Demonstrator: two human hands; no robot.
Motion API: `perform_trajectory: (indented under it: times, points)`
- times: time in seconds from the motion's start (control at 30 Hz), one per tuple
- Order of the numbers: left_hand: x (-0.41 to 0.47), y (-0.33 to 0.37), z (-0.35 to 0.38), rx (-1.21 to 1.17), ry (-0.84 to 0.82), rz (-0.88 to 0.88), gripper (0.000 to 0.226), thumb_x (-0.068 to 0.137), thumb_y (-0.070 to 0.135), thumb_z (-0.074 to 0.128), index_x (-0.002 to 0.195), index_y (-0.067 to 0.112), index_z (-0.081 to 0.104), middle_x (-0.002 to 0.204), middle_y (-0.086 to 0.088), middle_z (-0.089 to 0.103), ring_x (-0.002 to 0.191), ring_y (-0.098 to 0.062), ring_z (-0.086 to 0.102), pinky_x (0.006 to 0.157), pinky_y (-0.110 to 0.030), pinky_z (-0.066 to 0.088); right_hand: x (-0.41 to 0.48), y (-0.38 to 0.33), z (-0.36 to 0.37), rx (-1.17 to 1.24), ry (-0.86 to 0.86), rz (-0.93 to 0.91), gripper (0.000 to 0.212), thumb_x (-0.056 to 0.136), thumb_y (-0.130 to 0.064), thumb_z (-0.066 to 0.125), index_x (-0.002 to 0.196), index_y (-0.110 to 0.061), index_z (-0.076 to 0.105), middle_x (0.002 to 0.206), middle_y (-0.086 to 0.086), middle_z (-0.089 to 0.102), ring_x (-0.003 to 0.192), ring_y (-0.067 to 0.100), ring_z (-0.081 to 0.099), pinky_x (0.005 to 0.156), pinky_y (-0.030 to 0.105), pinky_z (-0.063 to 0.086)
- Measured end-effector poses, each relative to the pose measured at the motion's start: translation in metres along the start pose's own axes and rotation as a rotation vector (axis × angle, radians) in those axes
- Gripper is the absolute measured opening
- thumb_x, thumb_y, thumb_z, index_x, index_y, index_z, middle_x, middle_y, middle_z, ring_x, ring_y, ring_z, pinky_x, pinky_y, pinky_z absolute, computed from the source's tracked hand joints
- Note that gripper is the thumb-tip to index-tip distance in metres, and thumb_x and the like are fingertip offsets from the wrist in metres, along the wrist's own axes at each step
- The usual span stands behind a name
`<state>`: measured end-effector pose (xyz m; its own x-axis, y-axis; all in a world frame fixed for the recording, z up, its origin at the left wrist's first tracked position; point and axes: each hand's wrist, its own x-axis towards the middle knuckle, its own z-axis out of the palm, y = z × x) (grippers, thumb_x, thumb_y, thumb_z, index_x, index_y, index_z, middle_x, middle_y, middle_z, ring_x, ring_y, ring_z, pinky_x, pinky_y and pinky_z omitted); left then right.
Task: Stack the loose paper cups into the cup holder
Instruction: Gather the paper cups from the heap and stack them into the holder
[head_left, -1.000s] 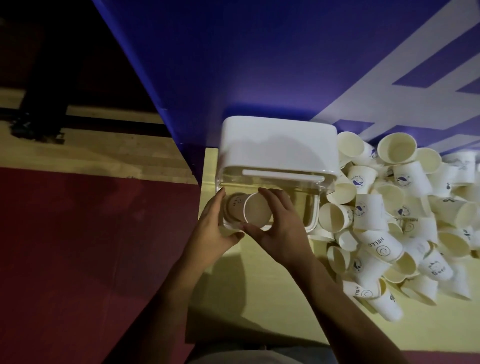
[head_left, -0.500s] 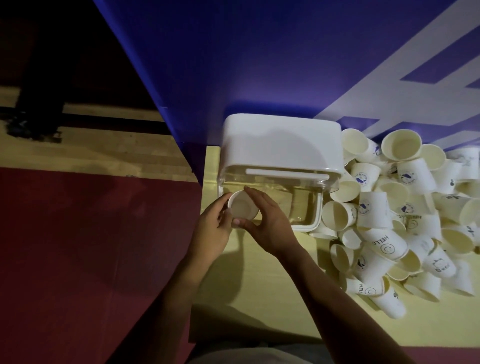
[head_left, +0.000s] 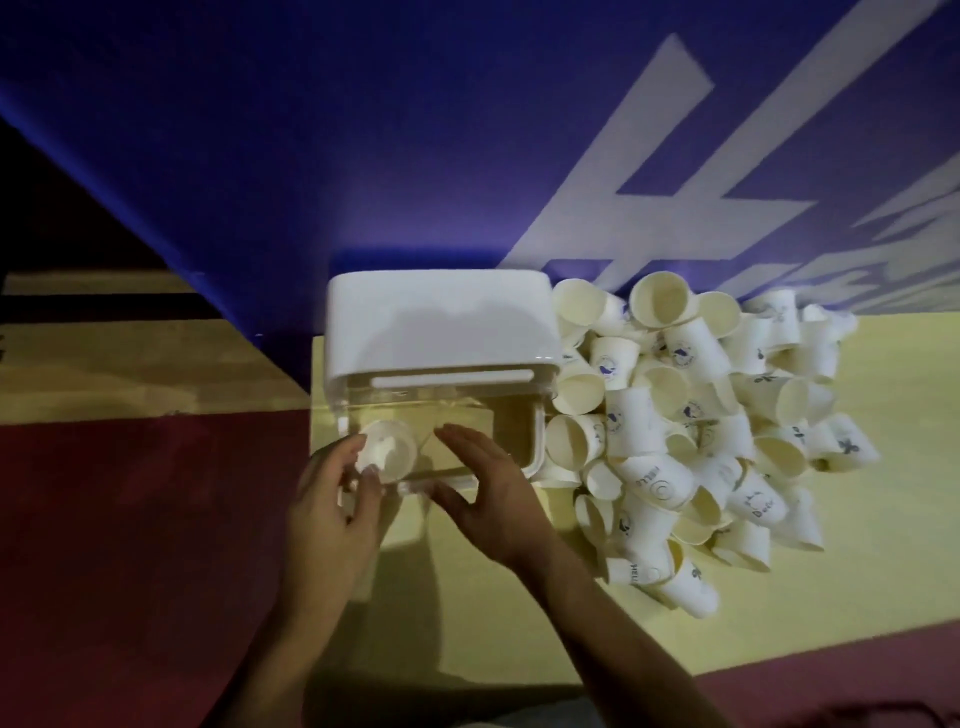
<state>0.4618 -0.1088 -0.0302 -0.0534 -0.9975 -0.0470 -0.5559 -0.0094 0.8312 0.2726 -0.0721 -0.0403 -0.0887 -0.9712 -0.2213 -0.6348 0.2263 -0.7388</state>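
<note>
The cup (head_left: 388, 451) now lies inside the holder (head_left: 441, 332), in its left part just below the middle of the frame, seen through the clear front. Half a second ago it was held between both hands at the holder's front left edge. It has gone a little deeper since.

The left hand (head_left: 332, 501) stays with it. Its forefinger and thumb curl round the cup's left side and, as far as the blur allows, grasp it. The right hand (head_left: 491, 491) has come off the cup. Its fingers (head_left: 457, 436) are straight and slightly spread, just to the right of the cup and apart from it, over the holder's near edge.

By my reading, the placing is nearly done. One hand has let go, and the other only has to settle the cup and withdraw. The freed right hand is on the side of the pile (head_left: 675, 415), so it looks best placed to fetch the next cup.

The pile fills the right middle of the frame, touching the holder's right side, with cups on their sides and mouths facing all ways. Most of the task therefore remains. Holder and pile sit on a yellow table (head_left: 467, 634) against a purple wall (head_left: 311, 156).
</note>
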Motion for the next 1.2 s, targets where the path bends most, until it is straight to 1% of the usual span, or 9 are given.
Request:
perform_trajectory:
  times: [0.07, 0.23, 0.5, 0.57, 0.73, 0.9, 1.03, 1.1, 1.2]
  points:
    - [-0.008, 0.026, 0.012, -0.011, -0.061, 0.101, 0.026, 0.095, 0.010, 0.068, 0.120, 0.013, 0.068, 0.113, 0.005, 0.066, 0.098, -0.019, 0.069, 0.075, -0.025, 0.051, -0.024, 0.013, -0.018, 0.025, 0.062, 0.076, 0.046, 0.096, -0.039, 0.067, 0.139, -0.023, 0.062, 0.139, -0.004, 0.064, 0.127, 0.010, 0.058, 0.108, 0.035, 0.049]
    - [-0.013, 0.095, 0.084, -0.045, -0.390, 0.239, 0.029, 0.098, 0.031, 0.060, 0.127, 0.025, 0.061, 0.122, 0.011, 0.063, 0.108, -0.004, 0.063, 0.086, -0.020, 0.053, -0.079, 0.039, -0.078, 0.168, 0.277, 0.185, 0.022, 0.095, -0.028, 0.068, 0.116, -0.023, 0.074, 0.107, -0.014, 0.072, 0.090, 0.005, 0.069, 0.079, 0.032, 0.058]
    - [0.019, 0.212, 0.219, 0.293, -0.468, 0.518, 0.058, 0.092, 0.041, 0.070, 0.144, 0.024, 0.049, 0.150, 0.004, 0.050, 0.131, -0.018, 0.052, 0.097, -0.031, 0.050, -0.146, 0.100, -0.164, 0.279, 0.417, 0.333, 0.019, 0.097, -0.017, 0.068, 0.107, -0.033, 0.074, 0.099, -0.022, 0.072, 0.089, 0.005, 0.069, 0.074, 0.017, 0.053]
    - [0.040, 0.232, 0.245, 0.330, -0.391, 0.477, 0.067, 0.088, 0.040, 0.076, 0.145, 0.022, 0.046, 0.150, 0.000, 0.049, 0.132, -0.022, 0.051, 0.098, -0.036, 0.051, -0.158, 0.118, -0.184, 0.279, 0.434, 0.350, 0.019, 0.097, -0.018, 0.069, 0.104, -0.036, 0.073, 0.098, -0.025, 0.072, 0.087, 0.004, 0.069, 0.070, 0.015, 0.051]
    - [0.085, 0.250, 0.285, 0.370, -0.271, 0.089, 0.092, 0.083, 0.046, 0.080, 0.154, 0.010, 0.033, 0.157, -0.013, 0.041, 0.141, -0.035, 0.038, 0.111, -0.045, 0.040, -0.177, 0.160, -0.232, 0.285, 0.454, 0.362, 0.022, 0.095, -0.014, 0.071, 0.099, -0.035, 0.074, 0.099, -0.026, 0.072, 0.085, 0.005, 0.070, 0.070, 0.021, 0.055]
    - [0.102, 0.237, 0.305, 0.426, -0.278, 0.020, 0.077, 0.081, 0.045, 0.083, 0.139, 0.010, 0.047, 0.140, -0.015, 0.055, 0.128, -0.038, 0.046, 0.103, -0.050, 0.042, -0.176, 0.204, -0.274, 0.268, 0.433, 0.398, 0.018, 0.096, -0.019, 0.070, 0.100, -0.036, 0.073, 0.097, -0.029, 0.071, 0.085, 0.001, 0.068, 0.069, 0.018, 0.053]
    - [0.106, 0.233, 0.310, 0.370, -0.240, -0.020, 0.068, 0.081, 0.043, 0.084, 0.132, 0.012, 0.052, 0.132, -0.013, 0.061, 0.122, -0.036, 0.050, 0.101, -0.051, 0.044, -0.156, 0.239, -0.303, 0.178, 0.438, 0.357, 0.015, 0.094, -0.024, 0.072, 0.106, -0.032, 0.071, 0.097, -0.019, 0.072, 0.082, 0.003, 0.068, 0.068, 0.017, 0.050]
    - [0.105, 0.234, 0.308, 0.327, -0.231, -0.031, 0.071, 0.076, 0.046, 0.087, 0.130, 0.015, 0.053, 0.129, -0.011, 0.063, 0.119, -0.034, 0.054, 0.101, -0.052, 0.049, -0.137, 0.254, -0.314, 0.109, 0.448, 0.352, 0.027, 0.090, -0.028, 0.076, 0.116, -0.023, 0.070, 0.109, -0.012, 0.072, 0.089, 0.004, 0.066, 0.074, 0.022, 0.049]
    - [0.095, 0.244, 0.300, 0.209, -0.190, -0.007, 0.072, 0.071, 0.046, 0.090, 0.128, 0.021, 0.055, 0.126, -0.002, 0.064, 0.113, -0.027, 0.059, 0.097, -0.048, 0.053, -0.102, 0.271, -0.324, -0.085, 0.413, 0.323, 0.063, 0.082, -0.033, 0.085, 0.136, -0.013, 0.060, 0.132, 0.002, 0.064, 0.117, 0.021, 0.058, 0.095, 0.033, 0.048]
